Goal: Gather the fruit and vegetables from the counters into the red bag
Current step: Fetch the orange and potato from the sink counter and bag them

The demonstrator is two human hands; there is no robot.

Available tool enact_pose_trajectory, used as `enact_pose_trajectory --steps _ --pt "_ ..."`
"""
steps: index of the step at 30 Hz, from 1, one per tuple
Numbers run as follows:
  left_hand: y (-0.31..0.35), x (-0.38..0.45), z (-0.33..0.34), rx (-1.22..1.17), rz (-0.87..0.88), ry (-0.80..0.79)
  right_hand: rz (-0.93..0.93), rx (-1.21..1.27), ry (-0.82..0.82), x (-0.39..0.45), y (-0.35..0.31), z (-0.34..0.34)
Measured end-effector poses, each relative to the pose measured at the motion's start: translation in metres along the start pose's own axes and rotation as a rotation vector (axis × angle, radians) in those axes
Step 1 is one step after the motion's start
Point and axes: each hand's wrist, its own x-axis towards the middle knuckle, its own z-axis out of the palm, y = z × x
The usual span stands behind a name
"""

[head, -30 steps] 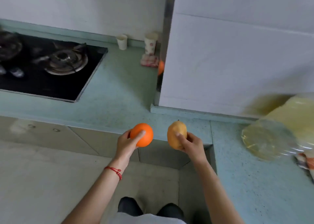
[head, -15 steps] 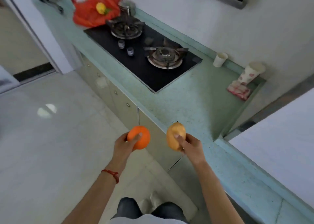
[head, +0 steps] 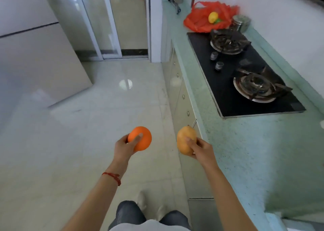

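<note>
Nearest, both arms reach forward over the pale floor [head: 91, 125]. The left hand [head: 123, 147], with a red cord [head: 112, 176] at its wrist, has its grip closed around an orange [head: 141, 138], the thumb lying across the front of the fruit. The right hand [head: 201, 151] has its grip clamped on a pear [head: 185, 141], a yellow-brown one with its stem end pointing away. The two fruits are held side by side and apart, the pear just in front of the edge of the surface [head: 254, 152].

That pale green surface runs along the right wall. Set into it further on is a black hob [head: 226, 76] with two burners and two small knobs. Beyond the hob, touching its far edge, the red bag [head: 201, 20] lies open on the surface with a lemon [head: 213, 17] in its mouth and something green just beside the lemon. A metal jar [head: 241, 23] stands just right of the bag. A dark utensil [head: 174, 1] lies at the surface's far end, and a sliding glass door [head: 112, 24] stands at the back.
</note>
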Motion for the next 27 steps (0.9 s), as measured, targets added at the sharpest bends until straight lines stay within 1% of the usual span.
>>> enact_pose_trajectory --steps 5,9,16,27 --pt "0.002 0.009 -0.027 -0.052 -0.001 0.120 -0.016 0.030 -0.091 0.014 -0.010 0.023" --pt "0.010 0.028 -0.039 -0.082 0.002 0.157 -0.009 0.055 -0.115 0.030 -0.019 0.042" --pt "0.036 0.081 -0.052 -0.083 0.021 0.150 -0.036 0.052 -0.106 0.069 -0.040 0.073" --pt "0.083 0.188 -0.062 -0.039 0.027 0.083 -0.030 0.079 -0.063 0.149 -0.080 0.136"
